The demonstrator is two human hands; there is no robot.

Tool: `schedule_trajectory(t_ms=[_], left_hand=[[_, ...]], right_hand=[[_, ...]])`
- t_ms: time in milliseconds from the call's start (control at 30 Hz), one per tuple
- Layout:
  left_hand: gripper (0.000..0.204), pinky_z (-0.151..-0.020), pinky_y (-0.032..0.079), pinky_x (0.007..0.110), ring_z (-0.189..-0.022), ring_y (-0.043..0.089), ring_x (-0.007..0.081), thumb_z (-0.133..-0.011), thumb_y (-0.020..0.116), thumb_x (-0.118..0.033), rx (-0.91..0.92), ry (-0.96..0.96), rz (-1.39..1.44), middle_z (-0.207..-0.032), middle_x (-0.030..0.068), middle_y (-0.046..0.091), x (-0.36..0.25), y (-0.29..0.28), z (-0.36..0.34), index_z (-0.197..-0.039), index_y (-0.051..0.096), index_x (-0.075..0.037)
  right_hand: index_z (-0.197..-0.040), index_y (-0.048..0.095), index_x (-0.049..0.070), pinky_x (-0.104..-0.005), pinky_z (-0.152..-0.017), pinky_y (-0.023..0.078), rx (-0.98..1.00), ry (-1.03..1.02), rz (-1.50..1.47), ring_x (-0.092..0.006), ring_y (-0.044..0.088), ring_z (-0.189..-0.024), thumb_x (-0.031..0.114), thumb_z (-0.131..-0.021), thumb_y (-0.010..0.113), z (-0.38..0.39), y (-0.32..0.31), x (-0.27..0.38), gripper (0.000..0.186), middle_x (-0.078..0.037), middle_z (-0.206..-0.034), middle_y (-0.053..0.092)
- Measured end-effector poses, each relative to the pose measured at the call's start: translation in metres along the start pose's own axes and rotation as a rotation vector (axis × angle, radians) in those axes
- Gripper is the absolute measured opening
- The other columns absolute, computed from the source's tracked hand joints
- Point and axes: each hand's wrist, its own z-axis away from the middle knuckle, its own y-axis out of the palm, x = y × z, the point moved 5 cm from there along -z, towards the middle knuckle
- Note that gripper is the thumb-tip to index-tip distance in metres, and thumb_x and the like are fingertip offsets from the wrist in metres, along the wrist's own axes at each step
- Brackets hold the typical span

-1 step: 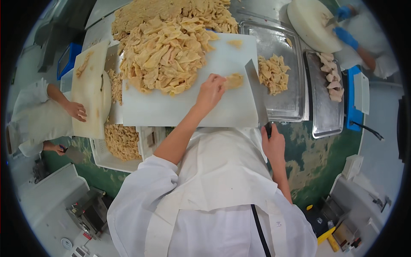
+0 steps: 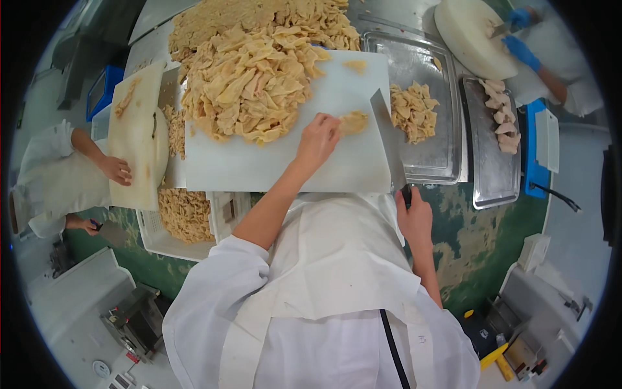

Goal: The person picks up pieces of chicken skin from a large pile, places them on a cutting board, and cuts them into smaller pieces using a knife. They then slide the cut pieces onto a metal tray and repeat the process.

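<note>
Steel tabletop [image 2: 398, 13] bears my white cutting board [image 2: 278, 170]. At its near-right corner my right fingers [image 2: 403, 219] grip the knife [image 2: 389, 142]; on it, my left fingers [image 2: 331, 122] pinch a poultry-skin piece [image 2: 355, 122], seemingly steadying it; the skin heap [image 2: 253, 91] sits far-left, handy.

3 metal-bladed knives [image 2: 387, 139] | 2 flat, pale-yellow pieces [image 2: 355, 122] lying singly on 1 bluish-white rectangular plastic cutting board [image 2: 272, 168] | at least 2 rectangular metal trays [image 2: 414, 167] | 3 people in white workwear [image 2: 343, 259]

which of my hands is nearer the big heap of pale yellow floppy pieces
Left. Your left hand is just right of the heap; your right hand, on the black knife handle, is farther right.
</note>
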Motion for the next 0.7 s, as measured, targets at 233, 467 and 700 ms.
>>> schedule_trajectory(t_ms=[233, 467, 700], left_hand=[[0.011, -0.065, 0.051, 0.037, -0.076, 0.062, 0.0264, -0.081, 0.071, -0.005, -0.150, 0.134, -0.138, -0.086, 0.0087, 0.063, 0.000, -0.006, 0.009, -0.090, 0.066, -0.005], [0.013, -0.073, 0.047, 0.036, -0.082, 0.060, 0.0248, -0.075, 0.072, -0.005, -0.096, 0.234, -0.258, -0.083, 0.0051, 0.062, 0.002, -0.012, 0.016, -0.085, 0.065, -0.009], [0.016, -0.082, 0.044, 0.040, -0.085, 0.060, 0.0246, -0.075, 0.071, -0.009, -0.259, 0.120, -0.785, -0.084, 0.0047, 0.064, 0.002, -0.099, 0.032, -0.090, 0.066, -0.009]], right_hand=[[-0.091, 0.055, 0.004, -0.0512, -0.056, 0.046, -0.021, -0.130, -0.055, -0.0453, 0.060, -0.063, 0.028, -0.095, 0.058, 0.000, -0.014, 0.034, 0.024, -0.021, -0.061, 0.060], [-0.093, 0.054, 0.003, -0.0551, -0.060, 0.046, 0.118, -0.133, 0.054, -0.0472, 0.060, -0.064, 0.026, -0.095, 0.059, 0.001, 0.007, 0.015, 0.024, -0.024, -0.064, 0.061], [-0.093, 0.056, 0.003, -0.0550, -0.060, 0.046, 0.147, -0.111, -0.032, -0.0466, 0.061, -0.065, 0.027, -0.095, 0.059, 0.012, 0.005, 0.024, 0.025, -0.023, -0.065, 0.062]])
